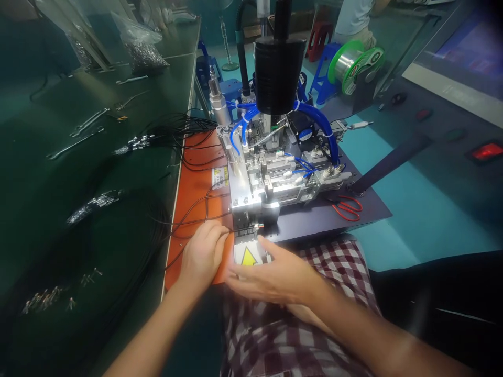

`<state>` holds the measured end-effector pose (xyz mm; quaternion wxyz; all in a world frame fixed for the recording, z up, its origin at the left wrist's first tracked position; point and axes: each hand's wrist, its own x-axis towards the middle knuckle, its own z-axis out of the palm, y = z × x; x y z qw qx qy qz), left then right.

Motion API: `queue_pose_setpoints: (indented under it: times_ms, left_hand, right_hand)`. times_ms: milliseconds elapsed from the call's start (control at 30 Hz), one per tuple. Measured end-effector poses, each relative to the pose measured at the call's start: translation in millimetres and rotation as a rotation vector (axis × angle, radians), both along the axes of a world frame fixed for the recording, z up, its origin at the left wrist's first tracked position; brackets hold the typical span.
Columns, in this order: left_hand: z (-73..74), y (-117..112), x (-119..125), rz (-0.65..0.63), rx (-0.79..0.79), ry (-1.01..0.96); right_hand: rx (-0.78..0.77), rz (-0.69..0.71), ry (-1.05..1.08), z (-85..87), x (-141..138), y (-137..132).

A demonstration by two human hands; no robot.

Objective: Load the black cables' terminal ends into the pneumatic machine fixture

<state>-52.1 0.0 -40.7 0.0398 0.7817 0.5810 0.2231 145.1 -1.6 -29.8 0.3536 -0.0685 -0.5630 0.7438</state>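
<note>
My left hand (202, 251) rests over the orange board (196, 199) with its fingers pinched together on a thin black cable (231, 230). That cable's end runs into the front of a metal machine (251, 193), where small coloured wires show at the tip. My right hand (275, 272) lies around the front block (239, 252), which bears a yellow triangle label (248, 256). Its thumb is apart from the fingers, near the block's right upper corner, and the fingers stretch across the block's lower edge. Nothing shows held in it.
On the dark green table (129, 246) at left lie bundled cable ends (96, 205), loose small metal parts (43, 299), wrenches (88, 123) and a bag of parts (141, 50). Red-handled scissors (348, 208) and a solder wire spool (349, 65) are at right. A person (353, 18) is behind.
</note>
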Motion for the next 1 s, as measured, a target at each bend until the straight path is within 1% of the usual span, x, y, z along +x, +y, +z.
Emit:
queue_pose_setpoints:
  times_ms: [67, 100, 133, 233, 300, 367, 567, 633, 667, 700, 733, 767, 800, 833, 867, 900, 933, 967, 1000]
  left_hand:
    - [0.6, 0.0, 0.2, 0.002, -0.002, -0.001]
    - [0.7, 0.0, 0.3, 0.003, -0.003, -0.001]
    - [0.6, 0.0, 0.3, 0.003, -0.004, -0.003]
    - [-0.2, 0.5, 0.3, 0.002, -0.007, -0.015]
    - [-0.7, 0.8, 0.1, 0.004, -0.007, -0.031]
    - [-0.7, 1.0, -0.4, 0.004, -0.007, -0.052]
    - [2.6, 0.4, -5.6, -0.021, -0.035, -0.134]
    - [3.2, 0.1, -8.0, -0.035, -0.051, -0.182]
    - [3.4, 0.1, -8.9, -0.042, -0.056, -0.201]
    - [3.4, 0.1, -9.7, -0.045, -0.058, -0.215]
    - [3.5, 0.3, -10.2, -0.047, -0.058, -0.227]
    - [3.5, 0.4, -10.5, -0.046, -0.058, -0.237]
    - [3.6, 0.6, -10.6, -0.046, -0.057, -0.244]
    - [3.7, 0.7, -10.6, -0.045, -0.054, -0.249]
    - [3.8, 0.7, -10.6, -0.048, -0.052, -0.252]
    - [3.9, 0.7, -10.6, -0.052, -0.051, -0.253]
    - [3.9, 0.5, -10.7, -0.056, -0.05, -0.252]
    - [3.9, 0.3, -10.9, -0.06, -0.051, -0.252]
    - [3.7, 0.0, -11.2, -0.063, -0.052, -0.252]
  right_hand:
    - [-0.157, 0.059, 0.087, -0.7, -13.5, 7.6]
    - [-0.236, 0.081, 0.091, -2.1, -18.3, 10.1]
    - [-0.317, 0.111, 0.069, -3.6, -21.4, 12.0]
    - [-0.567, 0.262, -0.072, -8.5, -21.8, 13.8]
    - [-0.666, 0.333, -0.128, -12.5, -18.4, 12.9]
    - [-0.686, 0.36, -0.122, -18.8, -15.7, 11.8]
    - [-0.609, 0.434, -0.009, -48.3, -18.7, 16.6]
    - [-0.583, 0.471, 0.002, -51.3, -20.3, 19.8]
    - [-0.593, 0.499, 0.0, -49.7, -21.0, 21.2]
    - [-0.645, 0.521, -0.007, -45.6, -21.7, 22.3]
    - [-0.753, 0.535, -0.018, -39.4, -22.6, 23.2]
    - [-0.926, 0.529, -0.034, -31.1, -23.6, 23.7]
    - [-1.166, 0.488, -0.049, -21.3, -24.9, 23.8]
    - [-1.461, 0.414, -0.06, -10.5, -26.6, 23.7]
    - [-1.777, 0.29, -0.052, 0.6, -28.8, 23.5]
    - [-2.073, 0.123, -0.023, 11.5, -31.7, 23.2]
    - [-2.335, -0.067, 0.02, 21.5, -35.3, 22.9]
    - [-2.535, -0.257, 0.096, 30.1, -39.6, 22.8]
    - [-2.666, -0.432, 0.178, 37.0, -44.3, 22.8]
